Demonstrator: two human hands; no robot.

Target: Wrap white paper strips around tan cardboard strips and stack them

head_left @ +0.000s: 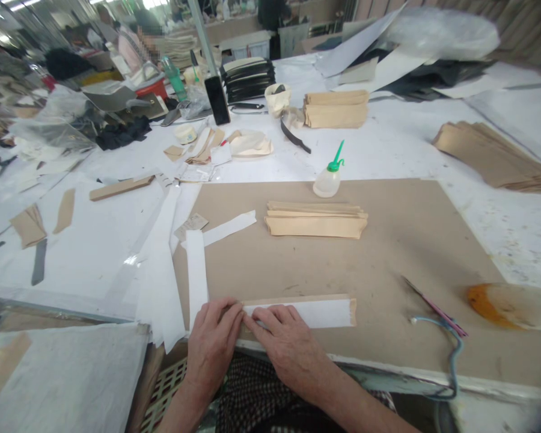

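Head view: left hand (pixel 214 344) and right hand (pixel 285 344) press flat on one white-covered strip (pixel 318 313); stack (pixel 315 221) beyond them lies untouched.

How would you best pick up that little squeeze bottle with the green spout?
Probably by the round body of the squeeze bottle, below the tilted green spout, coming from the right: it stands upright, the board there is bare, and a stack of tan strips lies on its near side.

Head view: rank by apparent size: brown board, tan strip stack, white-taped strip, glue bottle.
1. brown board
2. tan strip stack and white-taped strip: alike, one nearer, unranked
3. glue bottle
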